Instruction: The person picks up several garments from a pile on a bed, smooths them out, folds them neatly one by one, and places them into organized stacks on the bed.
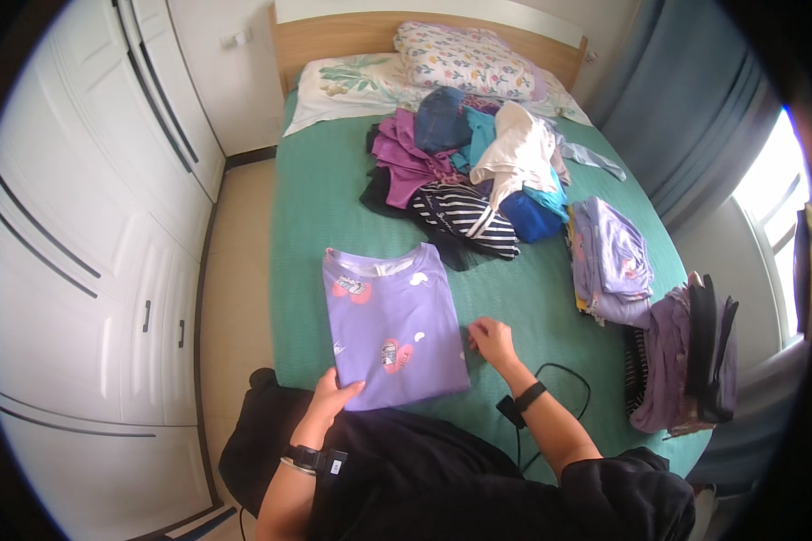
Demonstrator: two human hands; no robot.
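Note:
A light purple T-shirt point(392, 338) with pink and white prints lies folded into a near rectangle on the bed, its neckline away from me. My left hand point(336, 394) is closed on its near left corner; the thumb rests on top and the other fingers are mostly hidden. Just beside the shirt's right edge is my right hand point(492, 340), its fingers curled in and no cloth visible in them. Dark bands circle both wrists.
Beyond the shirt lies a loose heap of clothes, including a striped black garment point(465, 216) and a white one point(517, 149). Folded purple clothes point(612, 257) and another stack point(666, 361) sit along the right side. A black cable point(589, 392) loops near my right forearm.

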